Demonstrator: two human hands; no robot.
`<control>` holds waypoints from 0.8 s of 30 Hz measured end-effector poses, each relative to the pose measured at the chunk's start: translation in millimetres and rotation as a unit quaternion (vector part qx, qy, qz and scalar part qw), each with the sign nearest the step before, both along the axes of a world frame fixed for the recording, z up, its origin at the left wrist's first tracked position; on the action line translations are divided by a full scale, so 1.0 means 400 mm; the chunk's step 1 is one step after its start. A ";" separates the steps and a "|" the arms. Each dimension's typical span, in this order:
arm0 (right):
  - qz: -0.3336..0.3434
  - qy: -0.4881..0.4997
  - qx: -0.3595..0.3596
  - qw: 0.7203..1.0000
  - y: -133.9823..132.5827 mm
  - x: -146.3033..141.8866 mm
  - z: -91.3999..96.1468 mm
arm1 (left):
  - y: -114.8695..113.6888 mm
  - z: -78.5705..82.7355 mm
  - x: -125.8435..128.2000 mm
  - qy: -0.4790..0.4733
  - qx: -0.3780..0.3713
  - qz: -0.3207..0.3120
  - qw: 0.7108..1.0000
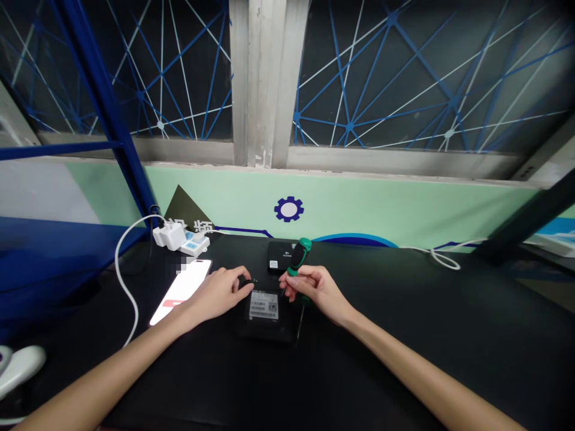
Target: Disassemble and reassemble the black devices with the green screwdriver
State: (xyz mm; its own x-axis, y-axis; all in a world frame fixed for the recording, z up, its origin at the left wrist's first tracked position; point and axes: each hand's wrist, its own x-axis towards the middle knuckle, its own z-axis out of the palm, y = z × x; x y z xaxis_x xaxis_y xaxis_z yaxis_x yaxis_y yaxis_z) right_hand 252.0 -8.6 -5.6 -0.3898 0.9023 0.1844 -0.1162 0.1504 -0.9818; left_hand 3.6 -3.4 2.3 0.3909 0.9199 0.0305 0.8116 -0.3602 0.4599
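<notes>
A black device with a white printed label lies on the black table, label side up. The thumb and fingers of my left hand are closed on its upper left corner. My right hand grips a green and black screwdriver, its handle tilted up and its shaft down at the device's right edge. Whether the tip sits in a screw is too small to tell. Under my right hand lies a second screwdriver; only a bit of green handle and its thin shaft show.
Behind the device is a small black box with a white sticker. A lit phone lies left of my left hand. Farther back are a white power strip, a plugged-in charger and a white cable. A white object stands at far left.
</notes>
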 end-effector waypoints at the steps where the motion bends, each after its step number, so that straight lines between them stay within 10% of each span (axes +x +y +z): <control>1: -0.001 -0.001 0.001 1.000 0.000 0.000 0.001 | 0.000 0.001 0.000 0.000 0.001 -0.001 1.000; 24: -0.013 -0.029 0.011 0.999 0.002 -0.008 -0.012 | 0.001 -0.003 -0.001 0.000 0.000 0.000 1.000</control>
